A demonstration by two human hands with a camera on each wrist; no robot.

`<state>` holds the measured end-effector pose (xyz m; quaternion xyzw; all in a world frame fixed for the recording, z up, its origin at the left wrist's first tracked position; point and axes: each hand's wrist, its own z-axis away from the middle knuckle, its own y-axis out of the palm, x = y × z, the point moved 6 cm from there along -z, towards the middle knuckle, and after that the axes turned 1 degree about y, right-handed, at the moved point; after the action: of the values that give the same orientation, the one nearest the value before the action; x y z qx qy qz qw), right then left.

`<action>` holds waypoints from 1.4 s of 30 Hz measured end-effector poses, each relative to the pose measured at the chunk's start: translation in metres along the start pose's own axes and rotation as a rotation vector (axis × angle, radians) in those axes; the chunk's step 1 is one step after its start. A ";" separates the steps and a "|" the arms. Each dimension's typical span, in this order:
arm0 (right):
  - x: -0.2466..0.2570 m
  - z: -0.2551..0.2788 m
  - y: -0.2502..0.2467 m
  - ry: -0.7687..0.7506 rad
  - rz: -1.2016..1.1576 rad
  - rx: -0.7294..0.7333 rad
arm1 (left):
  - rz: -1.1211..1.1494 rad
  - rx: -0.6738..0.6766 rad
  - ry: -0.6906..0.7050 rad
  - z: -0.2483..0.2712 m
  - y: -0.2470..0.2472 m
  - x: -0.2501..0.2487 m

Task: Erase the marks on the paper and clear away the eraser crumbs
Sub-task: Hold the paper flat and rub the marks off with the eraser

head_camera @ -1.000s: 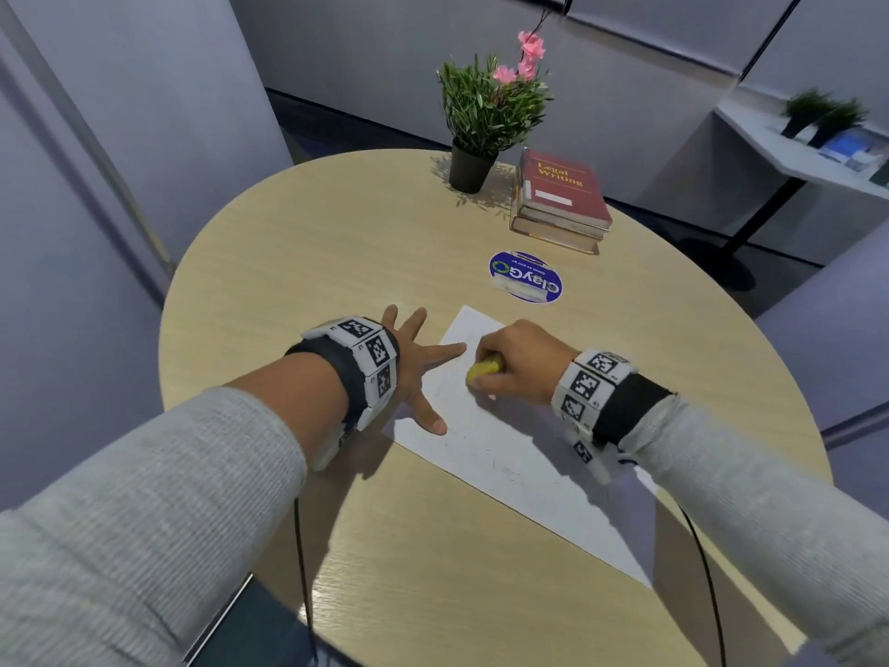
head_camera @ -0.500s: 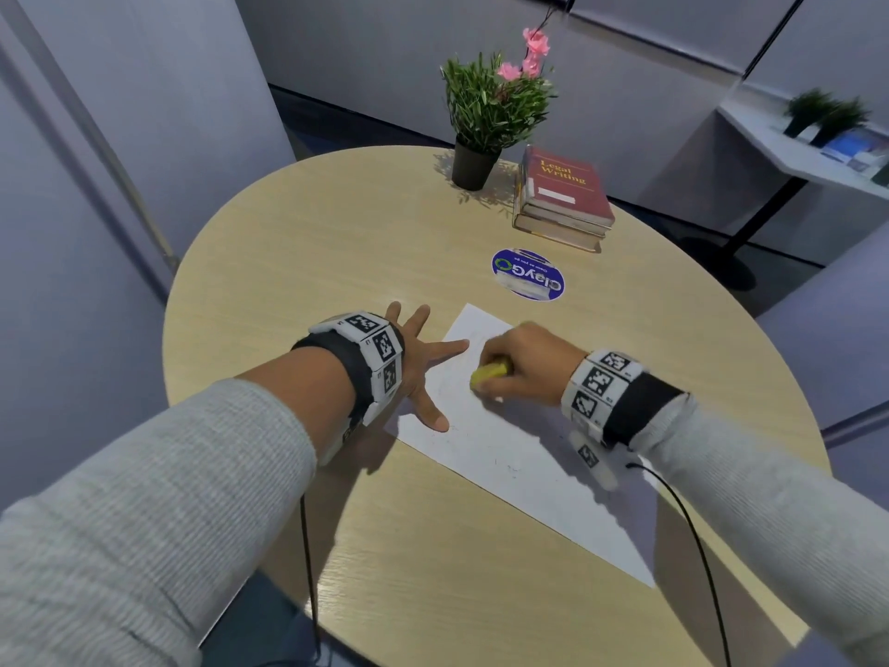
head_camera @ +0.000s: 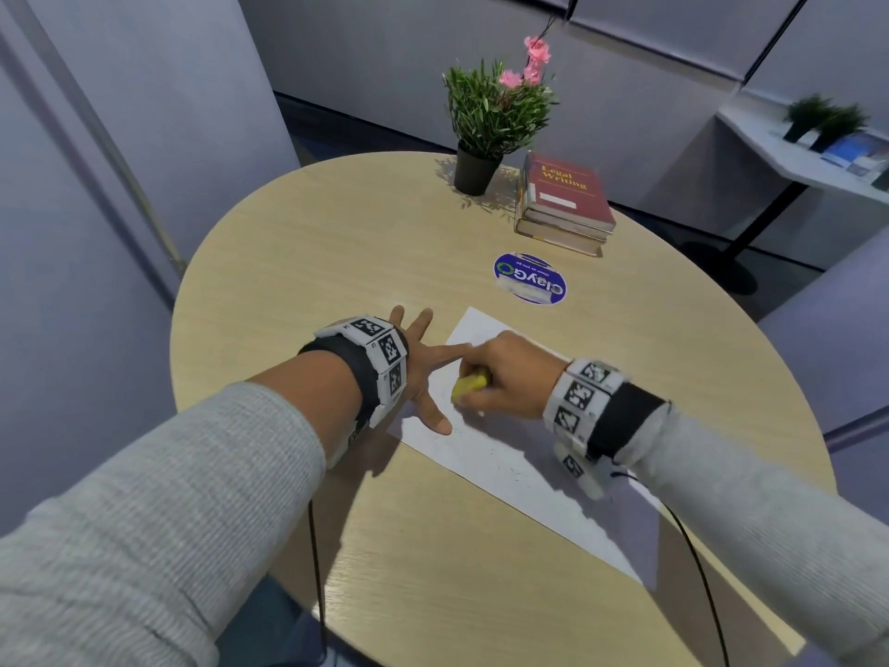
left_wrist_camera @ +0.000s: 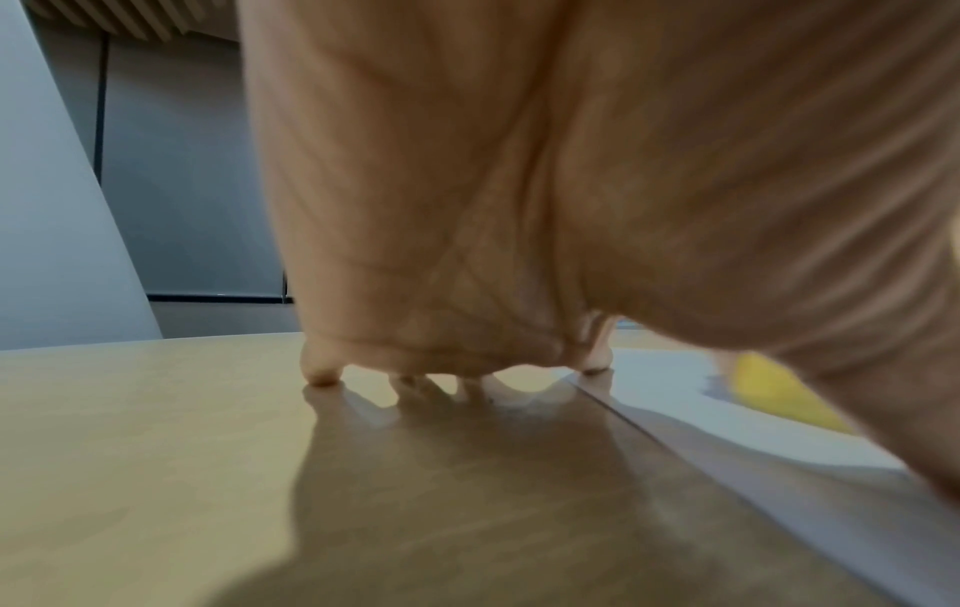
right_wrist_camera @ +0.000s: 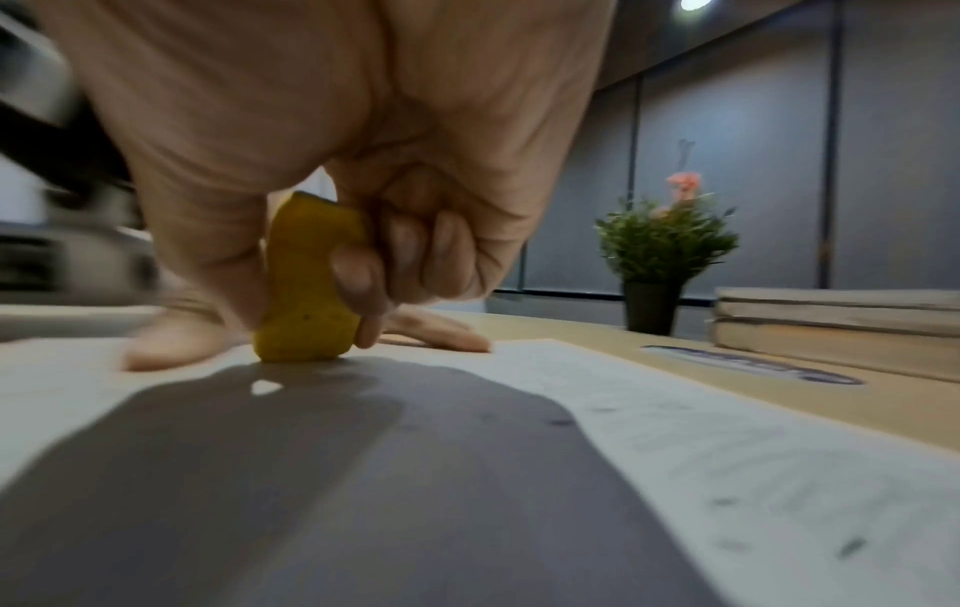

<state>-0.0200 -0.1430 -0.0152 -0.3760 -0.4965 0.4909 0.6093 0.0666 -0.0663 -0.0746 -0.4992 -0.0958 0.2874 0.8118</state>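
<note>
Yellow eraser [head_camera: 471, 386], one; paper [head_camera: 505, 454], one sheet.

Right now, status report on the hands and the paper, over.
Left hand spread flat, pinning paper edge. Right hand grips yellow eraser, tip on sheet. Dark crumbs still scattered. Nothing in the way.

The table [head_camera: 298, 262] top is pale wood-grain laminate with a soft sheen, the paper [head_camera: 519, 469] matt white, the eraser [right_wrist_camera: 306, 287] dull yellow rubber.
</note>
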 end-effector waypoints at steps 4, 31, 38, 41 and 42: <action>-0.008 -0.001 -0.002 0.035 0.018 0.032 | -0.006 0.008 -0.004 0.001 0.001 0.000; 0.009 -0.004 0.003 -0.016 -0.046 0.039 | -0.007 0.034 -0.013 0.004 -0.002 -0.001; -0.019 -0.025 -0.012 0.082 0.073 -0.050 | -0.030 -0.012 0.001 0.005 -0.002 -0.002; 0.010 -0.007 0.005 -0.060 -0.013 0.033 | -0.006 -0.007 -0.002 0.004 -0.002 -0.001; 0.012 -0.005 0.008 -0.091 -0.022 0.054 | -0.003 -0.009 -0.002 0.005 -0.002 -0.001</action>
<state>-0.0162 -0.1294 -0.0208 -0.3311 -0.5142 0.5139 0.6016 0.0643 -0.0639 -0.0706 -0.5024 -0.0988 0.2860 0.8099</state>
